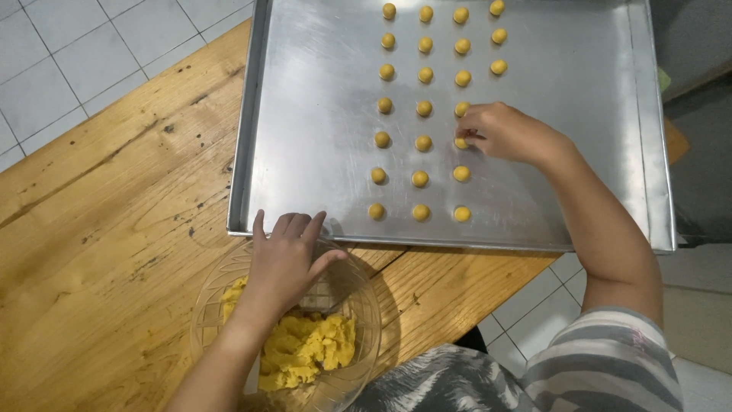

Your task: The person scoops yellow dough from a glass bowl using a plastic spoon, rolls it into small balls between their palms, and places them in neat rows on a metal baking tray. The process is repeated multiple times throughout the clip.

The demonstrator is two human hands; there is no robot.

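**Dough balls being set in rows on tray**

Head view: the right hand (pixel 507 133), centre right of frame, is pinching a dough ball (pixel 461 143) down onto the metal tray (pixel 305 152), in the third column. The left hand (pixel 286 259), fingers spread, is resting on the glass bowl (pixel 210 305) of yellow dough (pixel 305 347), lower centre. Advised: keep spacing level with neighbouring balls (pixel 421 143); press lightly.
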